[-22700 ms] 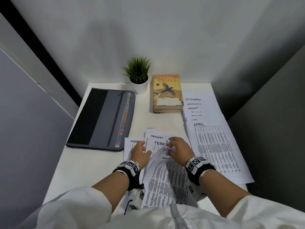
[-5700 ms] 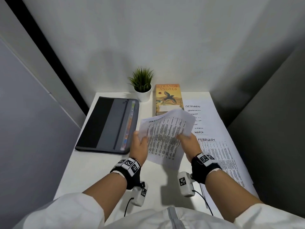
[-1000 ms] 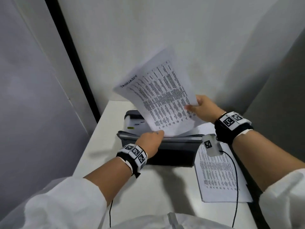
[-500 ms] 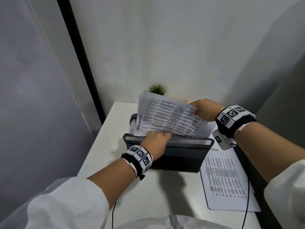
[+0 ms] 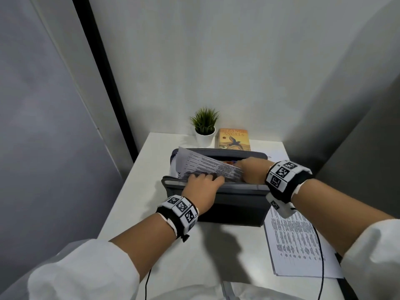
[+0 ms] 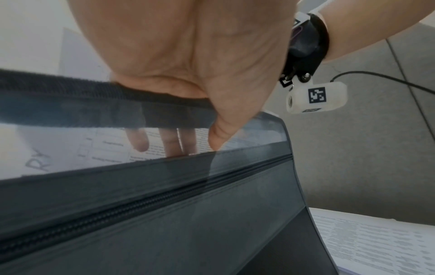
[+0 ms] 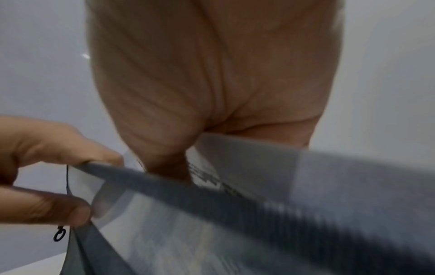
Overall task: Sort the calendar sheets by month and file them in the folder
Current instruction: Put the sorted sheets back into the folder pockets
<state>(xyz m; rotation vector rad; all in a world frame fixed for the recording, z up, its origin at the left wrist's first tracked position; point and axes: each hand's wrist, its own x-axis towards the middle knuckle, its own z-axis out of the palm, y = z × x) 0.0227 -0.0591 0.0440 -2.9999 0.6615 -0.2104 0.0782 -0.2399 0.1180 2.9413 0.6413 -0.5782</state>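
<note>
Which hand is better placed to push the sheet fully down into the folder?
Probably the right hand. It pinches the sheet at its right end, inside the folder mouth. The left hand hooks over the near rim, its fingers against the sheet, and seems needed to keep the mouth open.

Soft overhead light, dim grey surroundings, wide-angle edge bending, heavily motion-blurred right-wrist view.

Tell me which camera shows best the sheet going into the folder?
The head view: the whole sheet shows, slanting into the open folder between the left hand and right hand. The left wrist view shows only a strip of it with the letters RY; the right wrist view shows a blurred corner.
</note>
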